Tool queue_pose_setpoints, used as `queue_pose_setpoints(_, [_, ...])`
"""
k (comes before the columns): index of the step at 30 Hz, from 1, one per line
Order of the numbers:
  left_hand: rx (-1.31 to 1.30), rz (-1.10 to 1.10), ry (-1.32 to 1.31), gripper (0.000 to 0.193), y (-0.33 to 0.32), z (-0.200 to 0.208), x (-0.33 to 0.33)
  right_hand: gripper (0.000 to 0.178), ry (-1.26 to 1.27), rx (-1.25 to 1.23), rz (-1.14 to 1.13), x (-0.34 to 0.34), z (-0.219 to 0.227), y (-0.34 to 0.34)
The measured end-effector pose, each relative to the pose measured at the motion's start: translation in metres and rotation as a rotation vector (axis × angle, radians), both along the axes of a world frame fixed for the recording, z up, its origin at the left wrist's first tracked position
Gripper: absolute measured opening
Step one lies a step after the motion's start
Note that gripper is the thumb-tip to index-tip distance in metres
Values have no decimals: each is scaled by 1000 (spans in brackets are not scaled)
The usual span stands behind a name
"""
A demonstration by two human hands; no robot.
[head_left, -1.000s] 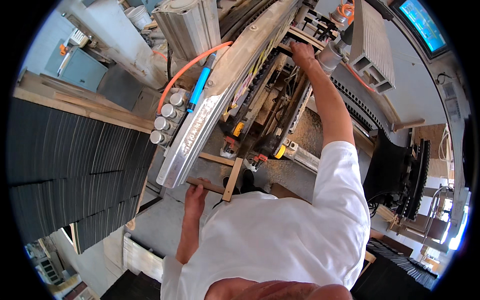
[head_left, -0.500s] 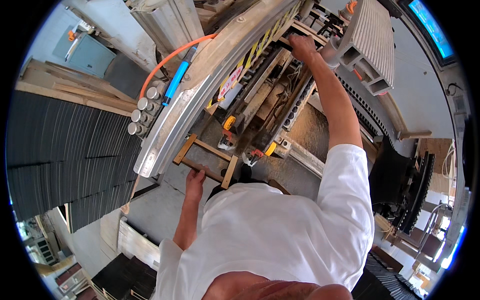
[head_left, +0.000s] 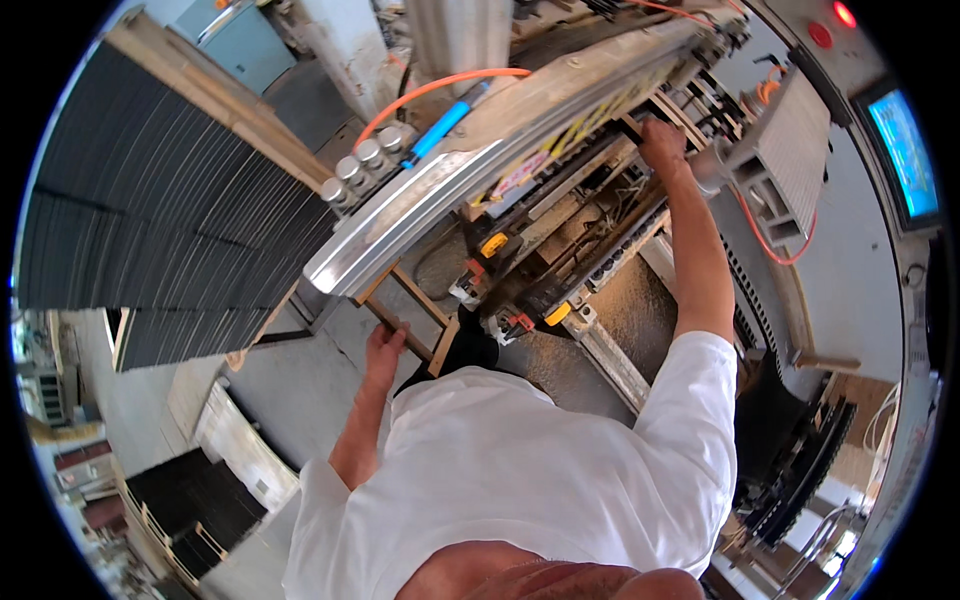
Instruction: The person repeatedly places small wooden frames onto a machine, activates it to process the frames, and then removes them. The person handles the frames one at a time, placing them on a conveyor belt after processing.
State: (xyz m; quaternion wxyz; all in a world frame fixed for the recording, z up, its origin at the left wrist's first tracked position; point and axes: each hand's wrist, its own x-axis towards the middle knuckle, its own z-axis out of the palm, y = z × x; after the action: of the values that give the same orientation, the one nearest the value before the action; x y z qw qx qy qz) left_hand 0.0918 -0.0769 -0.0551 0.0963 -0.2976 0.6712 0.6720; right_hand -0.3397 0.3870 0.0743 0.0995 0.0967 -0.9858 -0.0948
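Observation:
My left hand (head_left: 383,350) is closed on one side of a small wooden frame (head_left: 444,347), low and left of centre in front of my body. Part of that frame's far left corner is covered by the metal beam (head_left: 400,215). Stretched far out to the upper right, my right hand (head_left: 663,145) is closed on a narrow wooden bar (head_left: 630,127) at the far end of the machine bed (head_left: 560,215). The hand and the beam hide most of that bar. Yellow-and-orange clamps (head_left: 494,244) sit at the bed's near end.
A big stack of dark panels (head_left: 170,200) stands at left. A blue pen-like tool (head_left: 437,133) and an orange hose (head_left: 430,85) lie along the beam. Sawdust (head_left: 635,300) covers the area beside the bed. A ribbed aluminium profile (head_left: 785,140) and a lit screen (head_left: 903,150) are at right.
The whole view has shifted, so the machine appears farther right. Both hands keep their grips. More of the wooden frame's far left corner is now covered by the beam.

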Motion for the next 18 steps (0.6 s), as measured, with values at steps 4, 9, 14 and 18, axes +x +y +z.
queue_pose_setpoints(4, [-85,27,97,31,-13,12,16,20,-71,37,-25,1,6,-6])
queue_pose_setpoints(9, [-178,42,347,31,-39,51,44,15,-58,32,-118,-4,-1,-16])
queue_pose_setpoints(14, [-224,155,440,29,-84,147,86,25,-93,-18,-100,-8,-2,0])
queue_pose_setpoints(18, [-198,329,602,31,-153,219,150,31,116,-226,-15,12,12,-21])
